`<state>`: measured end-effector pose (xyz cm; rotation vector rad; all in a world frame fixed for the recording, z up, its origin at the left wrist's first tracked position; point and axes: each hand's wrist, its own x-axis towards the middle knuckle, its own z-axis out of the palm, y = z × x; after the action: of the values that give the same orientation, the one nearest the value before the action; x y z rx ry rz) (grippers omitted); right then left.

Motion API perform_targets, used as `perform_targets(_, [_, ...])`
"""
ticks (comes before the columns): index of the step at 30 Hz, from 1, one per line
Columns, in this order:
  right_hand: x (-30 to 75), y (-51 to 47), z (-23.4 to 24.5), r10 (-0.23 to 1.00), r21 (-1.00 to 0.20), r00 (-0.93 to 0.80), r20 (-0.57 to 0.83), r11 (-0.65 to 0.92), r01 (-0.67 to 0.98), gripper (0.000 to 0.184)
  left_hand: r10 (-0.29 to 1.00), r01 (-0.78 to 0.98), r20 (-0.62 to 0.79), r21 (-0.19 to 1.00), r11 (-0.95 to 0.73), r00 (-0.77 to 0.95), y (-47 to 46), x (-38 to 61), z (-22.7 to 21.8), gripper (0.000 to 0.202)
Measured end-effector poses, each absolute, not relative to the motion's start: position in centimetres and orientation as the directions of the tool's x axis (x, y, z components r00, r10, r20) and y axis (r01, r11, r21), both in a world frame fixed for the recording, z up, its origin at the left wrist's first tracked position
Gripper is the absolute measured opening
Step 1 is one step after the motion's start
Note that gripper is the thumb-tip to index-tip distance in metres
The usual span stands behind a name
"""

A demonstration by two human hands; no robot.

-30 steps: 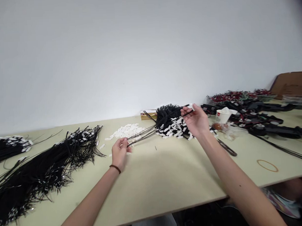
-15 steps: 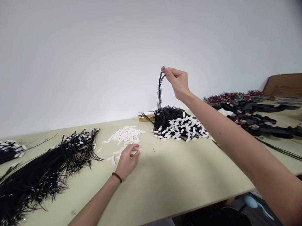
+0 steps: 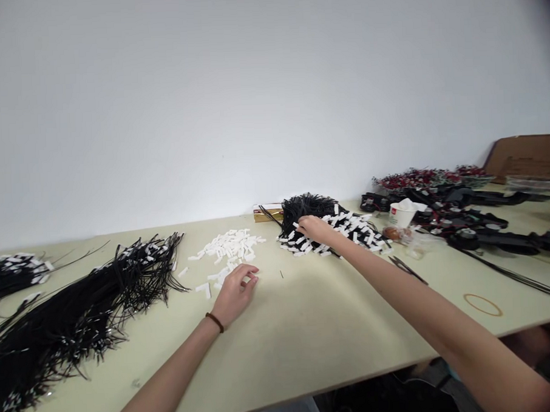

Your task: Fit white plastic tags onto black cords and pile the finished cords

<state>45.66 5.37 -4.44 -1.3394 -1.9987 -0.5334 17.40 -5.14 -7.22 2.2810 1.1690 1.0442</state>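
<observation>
My left hand (image 3: 236,294) lies on the pale green table (image 3: 308,338), fingers loosely stretched out and touching the near edge of a heap of small white plastic pieces (image 3: 231,245). It holds nothing I can see. My right hand (image 3: 313,227) reaches across and rests on a pile of black cords with white tags (image 3: 353,228). Its fingertips are down among the tags and cords, so I cannot tell whether they grip anything.
A large bundle of black cords (image 3: 79,305) spreads over the left of the table, with another bundle (image 3: 13,271) behind it. At the back is a gold box (image 3: 266,212). To the right are a paper cup (image 3: 400,212), a dark hand tool (image 3: 408,268), a rubber band (image 3: 483,304), black and red parts (image 3: 462,219) and cardboard (image 3: 528,155).
My right hand held a few cords stretched to my left hand, lifted them high over the tagged pile, then came down onto it. My left hand let go and settled by the white pieces.
</observation>
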Motion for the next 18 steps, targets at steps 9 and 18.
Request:
perform_targets(9, [42.7, 4.1, -3.6, 0.813, 0.119, -0.204, 0.545, 0.166, 0.979, 0.032, 0.804, 0.543, 0.444, 0.594, -0.594, 0.395, -5.0, 17.1, -7.3, 0.017])
perform_targets(18, [41.9, 1.4, -1.0, 0.751, 0.147, -0.203, 0.628, 0.142, 0.979, 0.036, 0.789, 0.546, 0.48, 0.572, -0.612, 0.383, -5.0, 17.0, -7.0, 0.019])
